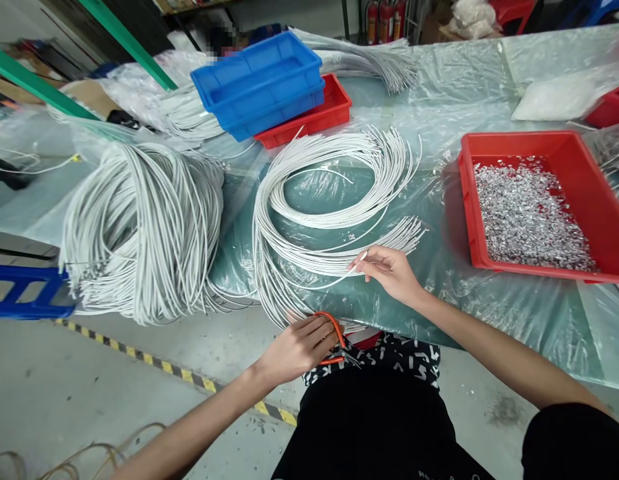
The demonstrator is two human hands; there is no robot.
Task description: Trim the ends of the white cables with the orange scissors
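My right hand (386, 273) pinches the end of one white cable (339, 279) above the table's front edge. Closed around orange-handled pliers (338, 330), my left hand (305, 347) is at the table edge, near the lower part of the cable coil; the metal tip points right. A looped coil of white cables (289, 193) lies on the table in front of me, its cut ends fanned out to the right. Left of it sits a larger heap of grey-white cables (149, 233).
On the right, a red tray (526, 270) holds small silvery scraps. Blue bins (259, 80) rest on a red bin (334, 110) behind the coil. More cables (369, 60) lie at the back. A blue stool (29, 310) stands at the left.
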